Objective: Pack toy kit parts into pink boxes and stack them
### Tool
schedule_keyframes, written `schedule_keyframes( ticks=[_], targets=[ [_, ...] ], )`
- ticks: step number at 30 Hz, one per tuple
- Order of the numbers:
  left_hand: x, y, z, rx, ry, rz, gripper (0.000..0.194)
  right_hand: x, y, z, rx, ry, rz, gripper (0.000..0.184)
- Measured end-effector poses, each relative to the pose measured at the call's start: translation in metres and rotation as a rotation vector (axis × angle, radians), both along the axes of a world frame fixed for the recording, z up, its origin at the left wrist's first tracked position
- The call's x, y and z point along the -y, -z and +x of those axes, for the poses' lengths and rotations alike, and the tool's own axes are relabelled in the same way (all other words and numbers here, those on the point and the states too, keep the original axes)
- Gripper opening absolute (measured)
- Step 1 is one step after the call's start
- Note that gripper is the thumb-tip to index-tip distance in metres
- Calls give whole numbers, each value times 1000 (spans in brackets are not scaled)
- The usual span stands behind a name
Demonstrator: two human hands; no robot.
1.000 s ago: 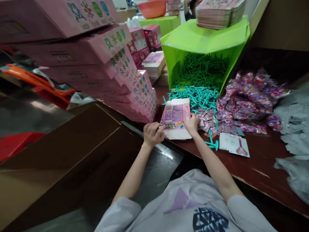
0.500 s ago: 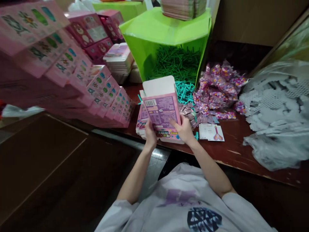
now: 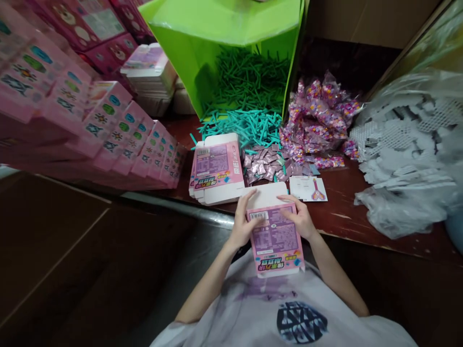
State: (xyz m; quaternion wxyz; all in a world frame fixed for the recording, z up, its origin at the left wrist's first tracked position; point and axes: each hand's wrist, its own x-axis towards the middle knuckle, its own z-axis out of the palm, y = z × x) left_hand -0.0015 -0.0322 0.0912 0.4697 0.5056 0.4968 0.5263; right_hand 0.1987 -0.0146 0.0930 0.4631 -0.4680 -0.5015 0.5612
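The left hand [image 3: 243, 225] and the right hand [image 3: 301, 220] grasp a pink-and-purple printed cardboard carton [image 3: 277, 236] by its two side edges, thumbs on the printed face; the fingertips behind it cannot be seen. The carton is held clear of the dark red-brown tabletop [image 3: 347, 217], close to the body, white end flap uppermost. Whether it is squared out or flat cannot be told. In my judgement, even pressure along both edges, thumbs kept off the flap's crease, would avoid buckling the card. Containers: a bright lime-green open-sided bin [image 3: 224, 26] holds dark-green plastic sticks [image 3: 249, 77], with teal ones spilled at its mouth; small clear plastic bags [image 3: 321, 120] contain multicoloured beads; a large clear plastic bag [image 3: 385, 212] contains whitish pieces, some of them perforated sheets.
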Motion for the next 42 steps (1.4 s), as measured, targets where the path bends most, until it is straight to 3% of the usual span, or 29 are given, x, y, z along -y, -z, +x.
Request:
schedule_keyframes(
  ticks=[1, 3, 5, 6, 8, 10, 13, 16, 19, 22, 26, 29, 32, 35, 37, 38, 40, 42],
  targets=[
    [-2, 4, 6, -21, -14, -16, 34, 3, 6, -1, 21, 28, -48, 37],
    [-5, 12, 18, 0, -37, -88, 40, 7, 14, -2, 22, 149, -109, 43],
    [-9, 16, 28, 111, -85, -136, 32, 7, 18, -3, -46, 242, -109, 31],
    [-11, 17, 32, 187, -99, -155, 33, 7, 19, -2, -91, 262, -91, 28],
    [-14, 18, 36, 328, -96, -223, 52, 6, 19, -1, -166, 280, -61, 32],
    [-16, 18, 37, 378, -83, -301, 45, 6, 17, 0, -177, 288, -48, 28],
    [-16, 18, 38, 366, -74, -267, 15, 8, 14, 3, -126, 312, -1, 29],
    [-14, 19, 40, 341, -76, -199, 19, 9, 12, 5, -56, 307, 49, 18],
    [-13, 21, 42, 295, -114, -163, 24, 9, 12, 6, -12, 266, 80, 19],
    [-14, 22, 43, 280, -129, -144, 15, 6, 12, 6, -14, 251, 87, 10],
    [-15, 19, 41, 272, -150, -178, 27, 5, 6, 1, 19, 269, 31, 30],
    [-12, 20, 41, 272, -148, -225, 45, 10, 4, -2, 32, 275, 19, 30],
    [0, 20, 44, 128, -157, -256, 41, 14, 7, 6, 30, 278, 50, 31],
    [17, 2, 51, 5, -149, -245, 42, 3, 16, 34, 97, 498, 105, 43],
    [26, -25, 57, 14, -108, -146, 43, -11, 26, 58, 384, 756, 115, 51],
    [28, -41, 60, -6, -68, -46, 44, -18, 31, 69, 582, 825, 87, 56],
    [28, -71, 69, -150, 50, 227, 42, -29, 40, 85, 859, 826, 29, 56],
    [24, -88, 83, -396, 332, 539, 35, -34, 46, 92, 943, 786, 23, 45]
  ],
)
